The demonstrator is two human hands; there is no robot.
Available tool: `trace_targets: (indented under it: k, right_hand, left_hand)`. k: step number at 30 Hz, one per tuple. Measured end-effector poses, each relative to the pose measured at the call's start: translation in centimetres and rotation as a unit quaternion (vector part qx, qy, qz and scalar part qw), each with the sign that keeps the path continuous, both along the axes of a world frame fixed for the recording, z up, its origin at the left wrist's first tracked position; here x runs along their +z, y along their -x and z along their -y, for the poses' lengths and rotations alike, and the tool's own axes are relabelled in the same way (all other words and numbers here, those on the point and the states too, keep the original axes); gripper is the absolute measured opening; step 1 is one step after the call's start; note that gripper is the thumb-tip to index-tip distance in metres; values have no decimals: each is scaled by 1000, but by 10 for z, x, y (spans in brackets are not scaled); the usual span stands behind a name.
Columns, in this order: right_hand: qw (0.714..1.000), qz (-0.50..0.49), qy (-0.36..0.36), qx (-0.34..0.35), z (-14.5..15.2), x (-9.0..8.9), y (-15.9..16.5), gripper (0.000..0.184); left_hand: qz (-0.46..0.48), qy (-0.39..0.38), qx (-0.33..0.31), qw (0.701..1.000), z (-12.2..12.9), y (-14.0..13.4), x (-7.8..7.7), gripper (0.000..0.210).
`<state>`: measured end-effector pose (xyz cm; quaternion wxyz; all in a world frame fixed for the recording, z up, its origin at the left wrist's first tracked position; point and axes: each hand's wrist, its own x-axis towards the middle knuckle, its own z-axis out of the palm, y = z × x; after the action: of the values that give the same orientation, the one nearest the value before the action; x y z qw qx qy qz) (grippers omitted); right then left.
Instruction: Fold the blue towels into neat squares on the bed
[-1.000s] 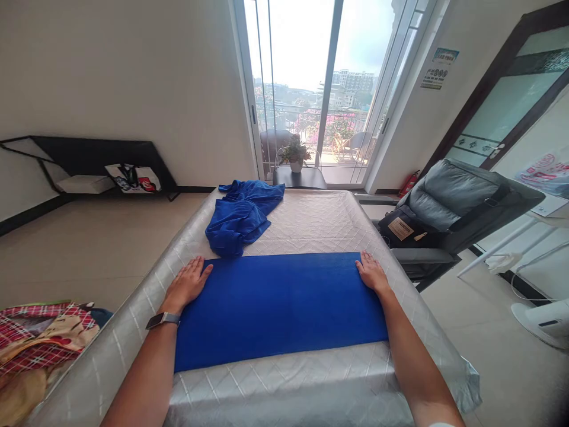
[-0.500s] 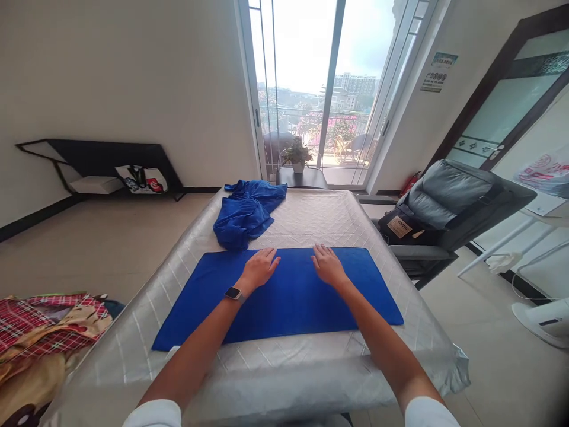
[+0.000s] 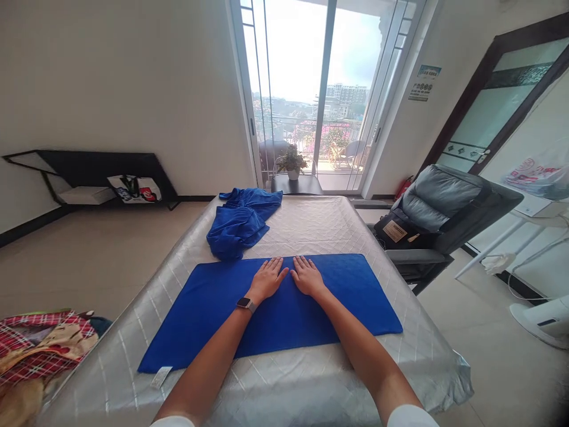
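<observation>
A blue towel-like cloth (image 3: 355, 296) lies spread flat in a wide rectangle before me, a white tag (image 3: 161, 377) sticking out at its near left corner. My left hand (image 3: 268, 279), with a watch (image 3: 246, 303) on the wrist, rests palm down on it, fingers stretched out. Close beside it, my right hand (image 3: 307, 276) also lies flat on the cloth near the far edge, fingers extended. Neither hand grips anything. Beyond the cloth's far left side, a second blue cloth (image 3: 242, 222) sits crumpled in a heap.
Under the cloths is a table with a silvery quilted cover (image 3: 311, 222). To the right stands a grey armchair (image 3: 448, 201) with a black bag (image 3: 400, 230). Plaid fabric (image 3: 44, 344) is piled at the lower left. A potted plant (image 3: 292, 163) stands past the table's far end.
Both hands have slid toward each other across the cloth, the right one moving left most. The camera view has shifted slightly, and the white tag shows more fully.
</observation>
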<state>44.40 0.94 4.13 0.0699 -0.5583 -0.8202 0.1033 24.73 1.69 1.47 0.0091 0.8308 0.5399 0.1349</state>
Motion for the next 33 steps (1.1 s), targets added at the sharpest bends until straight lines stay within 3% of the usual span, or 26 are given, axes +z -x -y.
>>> trace_targets:
  k: [4,8,11,17,25,29,33]
  right_hand:
    - [998,45,18,-51,-6,-1,-72,64]
    - [981,92,11,-170,-6,-7,-167,67]
    - [968,102,8,-227,-6,-16,-213,69]
    - [968,107,9,-229,-10,-31,-230,70]
    - [968,110,28,-224,-13,-30,-233,71]
    - [967,109,28,-230,-12,-28,-229,70]
    - [963,111,4,-244,-7,-19,-222,68]
  left_hand:
    - [-8,24,48,999,5,71,-2,67]
    - [-1,38,137,990,8,161,-6,72]
    - [-6,40,195,980,7,202,-8,69]
    - [-26,59,245,967,5,221,-16,70]
    - [-21,73,262,962,9,252,-21,72]
    - [-26,44,279,959,12,248,-15,74]
    - [-21,-6,284,959,14,233,1,75]
